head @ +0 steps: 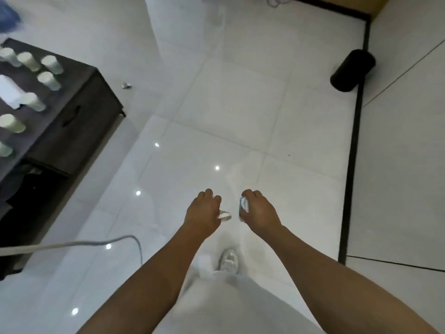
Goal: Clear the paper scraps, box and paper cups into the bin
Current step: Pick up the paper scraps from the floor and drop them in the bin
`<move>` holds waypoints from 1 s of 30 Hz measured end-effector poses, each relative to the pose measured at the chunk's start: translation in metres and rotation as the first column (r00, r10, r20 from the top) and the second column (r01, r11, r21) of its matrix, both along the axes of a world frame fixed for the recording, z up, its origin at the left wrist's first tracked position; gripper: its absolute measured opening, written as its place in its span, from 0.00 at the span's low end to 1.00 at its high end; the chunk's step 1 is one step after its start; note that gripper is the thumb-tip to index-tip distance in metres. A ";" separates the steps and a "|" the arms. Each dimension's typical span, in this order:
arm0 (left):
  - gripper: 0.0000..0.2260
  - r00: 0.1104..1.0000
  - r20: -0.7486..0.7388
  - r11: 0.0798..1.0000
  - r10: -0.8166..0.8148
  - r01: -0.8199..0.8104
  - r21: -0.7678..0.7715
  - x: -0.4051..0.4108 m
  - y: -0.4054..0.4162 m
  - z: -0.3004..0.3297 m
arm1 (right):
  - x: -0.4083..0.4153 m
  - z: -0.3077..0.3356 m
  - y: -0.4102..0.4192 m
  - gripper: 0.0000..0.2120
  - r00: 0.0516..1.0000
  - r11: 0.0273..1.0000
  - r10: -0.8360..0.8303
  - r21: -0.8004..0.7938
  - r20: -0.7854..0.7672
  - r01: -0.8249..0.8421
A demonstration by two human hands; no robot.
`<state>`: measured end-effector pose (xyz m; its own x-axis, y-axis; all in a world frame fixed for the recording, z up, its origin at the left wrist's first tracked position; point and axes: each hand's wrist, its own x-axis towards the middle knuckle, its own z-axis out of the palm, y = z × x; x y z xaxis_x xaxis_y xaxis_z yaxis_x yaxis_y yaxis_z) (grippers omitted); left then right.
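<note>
No writing can be read on anything; the left hand [203,210] curls round a small white paper scrap [224,215], and the right hand [258,208] grips a blue-and-white scrap [243,205], both held out over a glossy white tiled floor [265,112]; paper cups [49,79] stand on a dark table [79,112] at the left; another crumpled scrap [126,86] lies on the floor near it; the black bin [352,69] stands by a dark strip at the right wall; a grey cable [72,243] crosses the tiles.
</note>
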<state>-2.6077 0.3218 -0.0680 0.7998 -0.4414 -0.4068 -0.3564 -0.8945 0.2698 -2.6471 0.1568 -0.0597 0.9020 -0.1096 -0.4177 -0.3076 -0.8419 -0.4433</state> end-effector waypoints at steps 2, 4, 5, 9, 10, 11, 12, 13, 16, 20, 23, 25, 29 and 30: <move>0.17 0.999 -0.015 0.999 -0.052 0.052 -0.001 0.020 -0.033 0.002 | 0.011 0.000 -0.036 0.16 0.999 0.999 -0.041 -0.005 -0.003 0.041; 0.18 0.993 -0.012 0.993 -0.114 0.114 0.010 0.046 -0.067 0.002 | 0.027 -0.003 -0.071 0.17 0.996 0.996 -0.086 -0.007 -0.004 0.086; 0.18 0.991 -0.015 0.991 -0.136 0.136 0.011 0.061 -0.083 0.003 | 0.036 -0.004 -0.086 0.18 0.994 0.994 -0.111 -0.002 -0.007 0.111; 0.19 0.972 -0.022 0.972 -0.236 0.236 0.017 0.128 -0.143 0.004 | 0.085 -0.011 -0.140 0.18 0.982 0.982 -0.187 0.007 -0.001 0.187; 0.19 0.967 -0.022 0.967 -0.256 0.256 0.017 0.149 -0.159 0.003 | 0.101 -0.012 -0.154 0.17 0.979 0.978 -0.206 0.010 0.005 0.206; 0.19 0.962 -0.016 0.962 -0.273 0.273 0.017 0.168 -0.171 0.003 | 0.116 -0.013 -0.166 0.17 0.976 0.976 -0.216 0.009 0.010 0.216; 0.19 0.958 -0.005 0.957 -0.288 0.288 0.008 0.192 -0.188 0.003 | 0.136 -0.015 -0.182 0.17 0.972 0.973 -0.233 0.010 0.019 0.233; 0.19 0.954 -0.001 0.954 -0.298 0.298 -0.002 0.214 -0.205 0.003 | 0.155 -0.015 -0.198 0.17 0.968 0.968 -0.249 0.009 0.024 0.249; 0.19 0.942 0.006 0.942 -0.336 0.336 -0.014 0.279 -0.252 0.009 | 0.210 -0.010 -0.241 0.17 0.948 0.949 -0.315 -0.008 0.049 0.316; 0.20 0.901 0.035 0.901 -0.433 0.433 0.012 0.362 -0.326 0.019 | 0.280 0.000 -0.305 0.18 0.932 0.934 -0.353 -0.025 0.081 0.356; 0.21 0.875 0.035 0.875 -0.483 0.483 0.020 0.407 -0.384 0.026 | 0.317 0.003 -0.354 0.16 0.933 0.931 -0.354 -0.068 0.070 0.358; 0.21 0.856 0.031 0.856 -0.517 0.516 0.015 0.434 -0.429 0.026 | 0.340 0.001 -0.393 0.16 0.925 0.921 -0.378 -0.089 0.045 0.380; 0.21 0.839 0.011 0.839 -0.544 0.544 0.008 0.483 -0.524 0.019 | 0.390 -0.006 -0.485 0.19 0.929 0.924 -0.370 -0.099 0.006 0.369; 0.21 0.844 0.004 0.844 -0.536 0.536 0.011 0.496 -0.550 0.016 | 0.403 -0.007 -0.511 0.19 0.929 0.923 -0.371 -0.106 0.008 0.369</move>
